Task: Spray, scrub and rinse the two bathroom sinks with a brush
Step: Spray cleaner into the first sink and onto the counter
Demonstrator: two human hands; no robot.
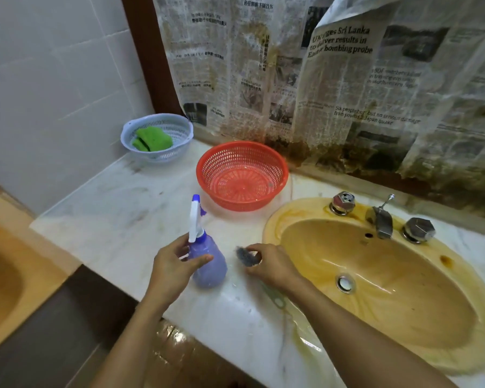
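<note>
Sink [389, 298], yellow and stained, is sitting in the marble counter [118, 219] on the right, its tap [381, 219] at the back rim. Left hand [171, 264] is curling loosely around a purple spray bottle [207, 264] standing upright on the counter. Right hand [272, 264] is pinching a grey steel-wool scrubber [245, 254] just beside the sink's left rim. A red basket [241, 175] is sitting behind them.

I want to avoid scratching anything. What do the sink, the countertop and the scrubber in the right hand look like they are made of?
Sink: glossy yellow glazed ceramic, judging by its sheen.
Countertop: pale polished stone, probably marble, with grey veining.
Scrubber: a grey fuzzy wad, likely steel wool, held by the right hand.
</note>
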